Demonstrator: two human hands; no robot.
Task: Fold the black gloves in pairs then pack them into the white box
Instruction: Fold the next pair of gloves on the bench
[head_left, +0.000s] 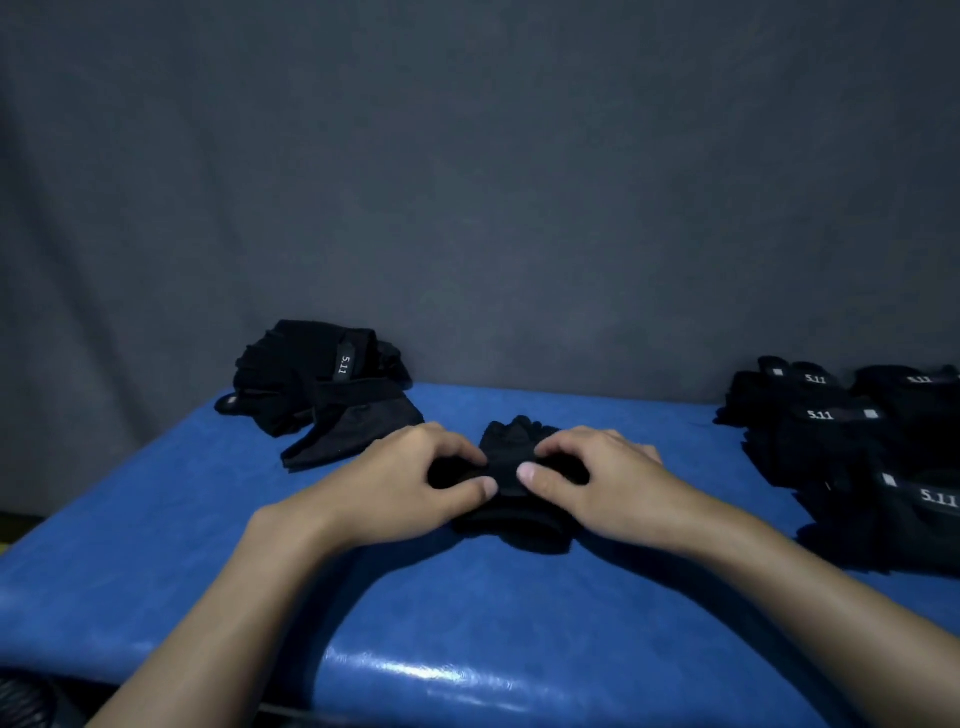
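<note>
The left hand (415, 483) and right hand (597, 483) meet over one black glove (511, 452) lying on the table (467, 623). Both hands are narrow. Their fingers are curled down into the fabric, and each thumb tip presses in from its own side, so the two thumbs pinch a bunched fold between them. The glove is soft, matte knit cloth. Its short, stubby finger ends fan out just beyond the knuckles, and its rounded cuff bulges out toward the wrists, below the thumbs.

Beyond the left hand and out to its left, near but not touching it, lies a loose pile (322, 384) of the same black gloves. They are crumpled and overlapping. A flat strap printed "5.11" stands up on top, and one greyer, smoother palm panel spreads toward the left knuckles.

Well out to the right of the right hand sits a stack (857, 452) of gloves. They are flatter and neater, layered one over another, with white "5.11" marks and small pale square patches on the straps.

The table has a glossy blue covering, smooth like vinyl, with bright streaks along its rounded near edge under the forearms. Behind everything hangs a dull grey backdrop (467, 182) with faint soft creases.
</note>
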